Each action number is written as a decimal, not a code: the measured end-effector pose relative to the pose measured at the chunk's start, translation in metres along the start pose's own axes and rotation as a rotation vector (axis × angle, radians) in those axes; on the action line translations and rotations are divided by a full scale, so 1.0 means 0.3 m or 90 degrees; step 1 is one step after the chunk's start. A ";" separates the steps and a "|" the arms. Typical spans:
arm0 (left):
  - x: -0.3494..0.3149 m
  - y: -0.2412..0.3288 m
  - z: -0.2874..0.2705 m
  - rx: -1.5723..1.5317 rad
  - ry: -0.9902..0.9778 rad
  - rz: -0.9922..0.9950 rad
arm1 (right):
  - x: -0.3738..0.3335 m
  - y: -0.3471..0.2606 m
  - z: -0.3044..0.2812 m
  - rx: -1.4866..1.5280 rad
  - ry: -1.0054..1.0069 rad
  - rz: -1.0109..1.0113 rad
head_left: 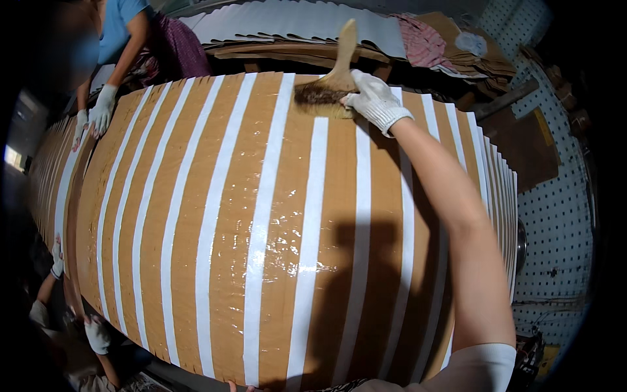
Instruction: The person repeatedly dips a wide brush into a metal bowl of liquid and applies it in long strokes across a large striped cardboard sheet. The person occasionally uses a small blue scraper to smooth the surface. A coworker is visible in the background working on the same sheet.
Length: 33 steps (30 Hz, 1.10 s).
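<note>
My right hand (377,99), in a white knitted glove, is closed round the base of a wide flat brush (344,55). Its pale wooden handle points up and away, and its dark bristles touch the far part of overlapping brown paper sheets (225,215) with white strips between them. Wet, shiny streaks cover the sheets' middle and left. At the near edge, only a few bare fingertips of my left hand (240,387) show, slightly apart on the paper's edge; the rest is out of view. Whether they press on anything is hard to see.
Two people work at the left; gloved hands (102,111) are at the far side and another glove (98,335) at the near side, beside a brown strip (74,261). Behind lie stacked white sheets (294,26) and a pink cloth (428,40). Patterned floor (555,242) shows at right.
</note>
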<state>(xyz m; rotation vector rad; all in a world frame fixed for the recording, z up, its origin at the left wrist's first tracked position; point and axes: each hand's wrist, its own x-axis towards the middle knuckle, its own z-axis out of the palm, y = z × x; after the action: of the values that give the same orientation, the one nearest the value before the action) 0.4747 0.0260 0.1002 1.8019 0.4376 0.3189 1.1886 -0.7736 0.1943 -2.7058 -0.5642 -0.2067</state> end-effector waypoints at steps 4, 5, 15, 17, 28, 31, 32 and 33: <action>0.022 -0.065 0.078 -0.581 -0.042 -0.422 | 0.078 -0.023 0.084 -0.031 0.124 0.016; 0.011 -0.040 0.077 -0.581 -0.025 -0.424 | 0.102 -0.034 0.082 -0.053 0.142 0.002; -0.457 0.439 1.376 0.743 -0.003 0.331 | 0.155 -0.125 0.109 0.033 0.065 0.034; -0.581 0.456 1.567 0.737 -0.088 0.376 | 0.177 -0.124 0.110 0.033 0.124 0.028; -0.777 0.392 1.648 0.720 -0.125 0.478 | -0.036 -0.440 0.099 -0.120 -0.060 -0.119; -0.756 0.378 1.652 0.695 -0.124 0.511 | -0.013 -0.466 0.074 -0.112 -0.038 -0.079; -0.742 0.376 1.649 0.678 -0.127 0.525 | -0.011 -0.487 0.057 -0.117 -0.024 -0.083; -0.745 0.382 1.652 0.667 -0.124 0.516 | -0.012 -0.525 0.046 -0.122 -0.017 -0.090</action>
<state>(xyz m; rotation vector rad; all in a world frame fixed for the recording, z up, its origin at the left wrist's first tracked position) 0.5051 -0.5283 0.0797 2.9689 -0.3963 0.5102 1.1216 -0.6354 0.2319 -2.8584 -0.7820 -0.2751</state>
